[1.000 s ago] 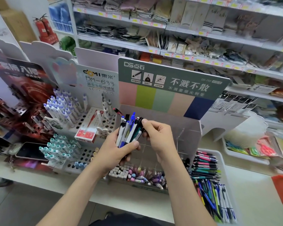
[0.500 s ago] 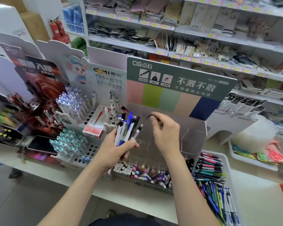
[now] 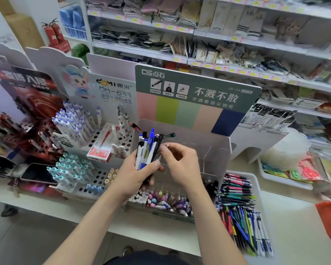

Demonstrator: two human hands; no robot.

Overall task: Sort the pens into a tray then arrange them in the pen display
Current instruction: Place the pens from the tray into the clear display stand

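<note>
The bundle of pens (image 3: 148, 150) stands upright in the left hand (image 3: 134, 173). The thumb of this hand lies across the front of the barrels and the other fingers are curled round behind them, so this grasp is closed and firm. Half a second ago the right hand (image 3: 180, 163) was away to the right of the bundle, carrying one dark pen toward the clear acrylic pen display (image 3: 204, 153). Now it has come back, and a dark pen with a teal clip (image 3: 169, 134) shows just above and behind its fingertips, apart from the bundle. I judge this to be the pen just delivered, though how it sits in the compartment is not clear. It means one more pen is arranged and the next one is being taken. The right fingers (image 3: 163, 150) are almost closed: thumb and forefinger pinch the top of a light-tipped pen (image 3: 167, 145) at the right edge of the bundle, and the remaining fingers are loosely curled below it, holding nothing. Many pens are in the left hand, so in my judgement the arranging is far from finished. Below and to the right of the right wrist, the white tray (image 3: 259, 190) holds sorted pens (image 3: 235, 190) in rows. Just under both hands is the front bin of small pastel items (image 3: 161, 203), and above the fingers rises the green header card (image 3: 197, 92).
</note>
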